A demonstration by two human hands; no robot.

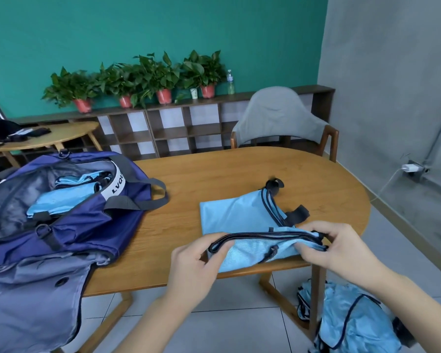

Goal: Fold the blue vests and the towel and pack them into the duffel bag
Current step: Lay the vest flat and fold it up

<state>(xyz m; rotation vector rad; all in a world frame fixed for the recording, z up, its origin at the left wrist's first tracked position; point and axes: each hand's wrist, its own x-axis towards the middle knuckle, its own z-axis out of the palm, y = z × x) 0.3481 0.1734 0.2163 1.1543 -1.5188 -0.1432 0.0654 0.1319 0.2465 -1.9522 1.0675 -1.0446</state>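
A light blue vest (237, 212) with dark trim lies half folded near the front edge of the wooden table (239, 169). My left hand (196, 263) pinches the left end of its folded front edge. My right hand (341, 248) grips the right end of that same edge. The navy duffel bag (69, 225) stands open at the table's left, with folded blue vests (69, 197) inside. More blue vests (351, 322) are heaped at the lower right, below table height. No towel is visible.
A grey-covered chair (278, 115) stands behind the table. A low shelf (163, 131) with potted plants (138, 77) runs along the teal wall. A small round table (49, 136) with dark items sits at the left. A charger (410, 168) is plugged into the right wall.
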